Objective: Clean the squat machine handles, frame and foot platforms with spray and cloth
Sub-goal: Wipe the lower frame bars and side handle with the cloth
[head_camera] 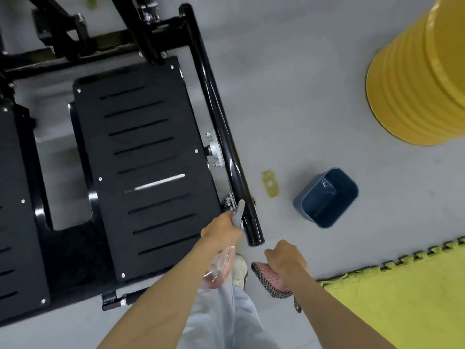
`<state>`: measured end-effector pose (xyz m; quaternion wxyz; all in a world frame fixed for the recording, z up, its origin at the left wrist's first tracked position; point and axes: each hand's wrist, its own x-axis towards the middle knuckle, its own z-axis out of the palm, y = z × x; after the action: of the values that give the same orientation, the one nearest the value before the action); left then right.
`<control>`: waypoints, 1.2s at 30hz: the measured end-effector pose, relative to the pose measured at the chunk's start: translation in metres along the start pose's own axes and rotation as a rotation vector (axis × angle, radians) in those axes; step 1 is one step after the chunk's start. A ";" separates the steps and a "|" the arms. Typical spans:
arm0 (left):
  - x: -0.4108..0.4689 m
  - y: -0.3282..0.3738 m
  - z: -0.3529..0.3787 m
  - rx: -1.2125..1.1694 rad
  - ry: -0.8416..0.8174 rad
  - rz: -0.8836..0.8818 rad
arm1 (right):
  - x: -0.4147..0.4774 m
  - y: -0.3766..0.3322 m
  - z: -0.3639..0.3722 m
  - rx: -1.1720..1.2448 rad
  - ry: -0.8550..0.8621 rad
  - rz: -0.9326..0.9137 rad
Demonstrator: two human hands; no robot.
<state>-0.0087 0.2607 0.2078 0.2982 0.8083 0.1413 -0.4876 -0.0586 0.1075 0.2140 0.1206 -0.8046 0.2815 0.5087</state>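
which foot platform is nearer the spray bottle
The platform beside the side tube, with one bright slot. The other platform, cut off at the left edge, lies farther from the spray bottle.

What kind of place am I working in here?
Probably a gym: a black machine frame with slotted foot platforms, and yellow interlocking foam mats on a grey floor.

The clear spray bottle (220, 269) with pink liquid points at the black frame tube (216, 117)'s near end, beside the slotted foot platform (148, 167); the pink cloth (270, 278) is bunched nearby.
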 end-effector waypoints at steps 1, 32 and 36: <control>0.004 0.004 -0.012 -0.016 -0.012 0.008 | 0.000 -0.008 -0.005 0.007 0.005 -0.006; 0.170 0.164 -0.324 -0.760 0.416 -0.048 | 0.149 -0.239 -0.253 0.012 -0.149 -0.366; 0.196 0.185 -0.373 -0.871 0.493 -0.127 | 0.171 -0.272 -0.296 0.025 -0.104 -0.422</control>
<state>0.4445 0.3348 0.2299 0.5351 0.6898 0.4469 -0.1953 0.3755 0.1297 0.1711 0.2488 -0.8168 0.1067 0.5095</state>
